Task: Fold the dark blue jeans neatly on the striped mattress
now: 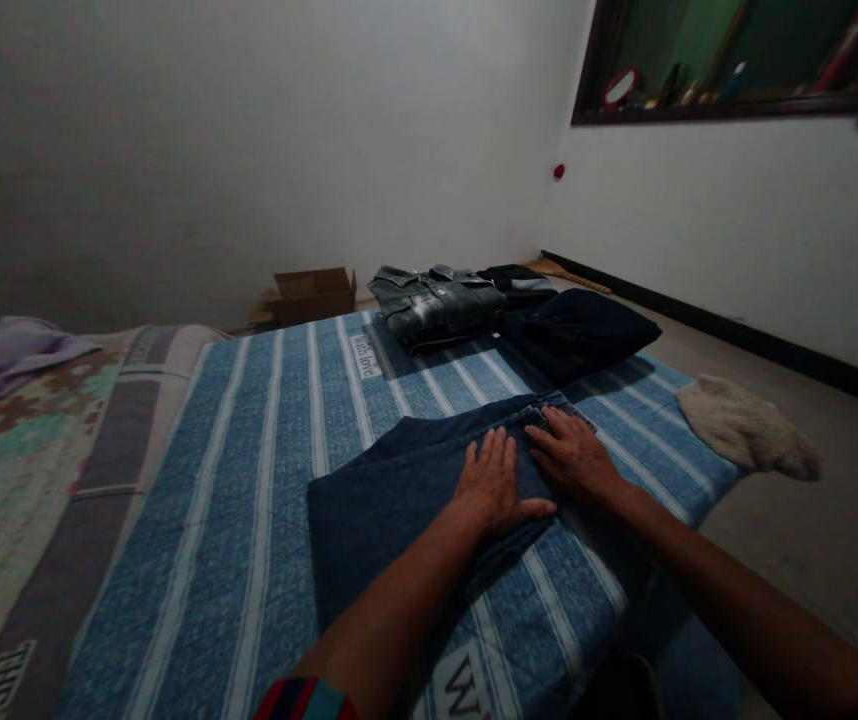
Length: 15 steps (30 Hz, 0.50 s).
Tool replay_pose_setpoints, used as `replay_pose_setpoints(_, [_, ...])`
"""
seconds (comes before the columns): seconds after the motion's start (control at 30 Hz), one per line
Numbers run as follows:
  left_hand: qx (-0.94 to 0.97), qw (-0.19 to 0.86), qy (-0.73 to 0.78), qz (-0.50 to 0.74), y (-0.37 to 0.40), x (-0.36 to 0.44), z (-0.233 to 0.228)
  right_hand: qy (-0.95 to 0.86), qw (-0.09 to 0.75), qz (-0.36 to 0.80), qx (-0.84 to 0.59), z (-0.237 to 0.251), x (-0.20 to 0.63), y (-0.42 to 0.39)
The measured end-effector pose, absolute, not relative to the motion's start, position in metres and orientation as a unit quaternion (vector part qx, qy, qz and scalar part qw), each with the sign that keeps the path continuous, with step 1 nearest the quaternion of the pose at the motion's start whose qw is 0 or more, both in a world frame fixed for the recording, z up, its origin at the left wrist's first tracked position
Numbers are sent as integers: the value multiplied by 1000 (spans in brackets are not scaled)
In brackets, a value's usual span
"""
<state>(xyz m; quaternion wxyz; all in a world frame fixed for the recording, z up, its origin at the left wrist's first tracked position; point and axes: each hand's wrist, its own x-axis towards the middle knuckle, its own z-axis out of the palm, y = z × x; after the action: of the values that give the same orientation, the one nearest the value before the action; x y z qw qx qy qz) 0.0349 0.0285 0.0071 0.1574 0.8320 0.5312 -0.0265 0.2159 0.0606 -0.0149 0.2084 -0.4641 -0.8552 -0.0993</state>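
A pair of folded dark blue jeans (391, 500) lies on the blue striped bedsheet (241, 470) in front of me. My left hand (493, 485) rests flat on the denim, fingers stretched forward and thumb out to the right. Beside it, my right hand (571, 450) lies on the right end of the jeans, near the seam, with its fingers extended. Neither hand grips the cloth. Part of the jeans is hidden under my hands and left forearm.
Behind the jeans sit a folded grey denim jacket (436, 300) and folded dark clothes (579, 330). A beige cloth (748, 425) hangs over the right edge. A cardboard box (315, 295) stands by the wall. On the left are a patterned bedspread (46, 430) and a lilac garment (13, 355).
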Motion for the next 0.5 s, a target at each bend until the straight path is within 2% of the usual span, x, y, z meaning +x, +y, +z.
replay_pose_setpoints(0.23, [832,155,532,-20,29,34,7,-778,364,53,-510,7,242,57])
replay_pose_setpoints(0.37, [833,153,532,-24,28,34,11,-718,372,115,-577,15,253,46])
replay_pose_setpoints(0.5, [835,149,530,-20,27,34,13,-675,351,265,-592,13,255,38])
